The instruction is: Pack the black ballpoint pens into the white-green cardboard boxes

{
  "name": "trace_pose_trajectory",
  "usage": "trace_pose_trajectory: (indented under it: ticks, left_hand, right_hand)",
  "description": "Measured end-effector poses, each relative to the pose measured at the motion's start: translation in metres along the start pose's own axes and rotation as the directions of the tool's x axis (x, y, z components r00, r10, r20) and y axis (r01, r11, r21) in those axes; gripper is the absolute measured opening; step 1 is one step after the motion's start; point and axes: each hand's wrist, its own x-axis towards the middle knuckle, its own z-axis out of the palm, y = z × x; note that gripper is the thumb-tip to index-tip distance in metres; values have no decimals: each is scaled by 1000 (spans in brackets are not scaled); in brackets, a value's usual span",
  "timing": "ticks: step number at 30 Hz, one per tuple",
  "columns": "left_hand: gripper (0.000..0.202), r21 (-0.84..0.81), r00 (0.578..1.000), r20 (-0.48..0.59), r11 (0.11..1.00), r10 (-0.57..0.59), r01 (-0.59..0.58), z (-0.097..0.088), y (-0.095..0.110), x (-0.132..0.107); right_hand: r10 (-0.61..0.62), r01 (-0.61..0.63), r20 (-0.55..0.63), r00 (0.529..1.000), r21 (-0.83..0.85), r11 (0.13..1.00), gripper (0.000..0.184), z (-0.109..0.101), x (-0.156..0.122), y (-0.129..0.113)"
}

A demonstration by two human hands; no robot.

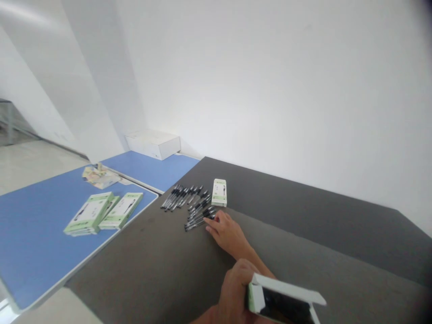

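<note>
My left hand (236,290) is wrapped round a white and green pen box (286,288) in the foreground. The box's open end, with its flaps out, faces me, and its inside looks dark. Farther forward, my right hand (227,231) reaches leftward over the table, index finger and thumb apart at the near group of pens (197,219). Its fingertips touch or nearly touch the pens; the other fingers are curled and partly hidden. These pens are clear with black caps. More pens (180,197) lie in a row behind. An upright pen box (219,192) is beside them.
The dark table (141,270) meets a white wall on its far side. A lower blue table (33,225) on the left holds several green and white pen boxes (91,211) and a crumpled wrapper (100,176). Farther back is a white carton (153,144).
</note>
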Motion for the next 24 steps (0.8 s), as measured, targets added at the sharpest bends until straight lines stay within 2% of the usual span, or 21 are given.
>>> trace_pose_trajectory:
  ticks: [3, 8, 12, 15, 19, 21, 24]
  left_hand:
    - [44, 13, 1000, 18, 1000, -14, 14, -1, -7, -2]
    - [34, 54, 1000, -18, 999, 3, -2, 3, -9, -10]
    - [49, 47, 999, -22, 998, -29, 30, 4, -8, -8]
    - [58, -7, 998, -30, 998, -59, 59, 1, -2, 1]
    - [49, -44, 982, 59, 982, -180, 183, -6, 14, 15]
    - [46, -13, 971, 74, 974, -226, 227, -7, 20, 19]
    - [46, 29, 971, 55, 972, -234, 233, -7, 24, 21]
  right_hand:
    - [7, -6, 33, 999, -44, 999, 34, 5, 10, -1]
    - [29, -27, 58, 998, -47, 999, 31, 7, 13, 2]
    - [20, -20, 68, 997, -9, 1000, 13, 5, 18, 2]
    - [36, -38, 36, 999, 50, 998, 10, -3, 13, 4]
    - [143, -130, -52, 988, 200, 971, 13, -33, -22, 22]
    - [227, -192, -94, 969, 289, 938, 24, -58, -54, 33]
    - [358, -271, -176, 917, 385, 883, 37, -105, -112, 41]
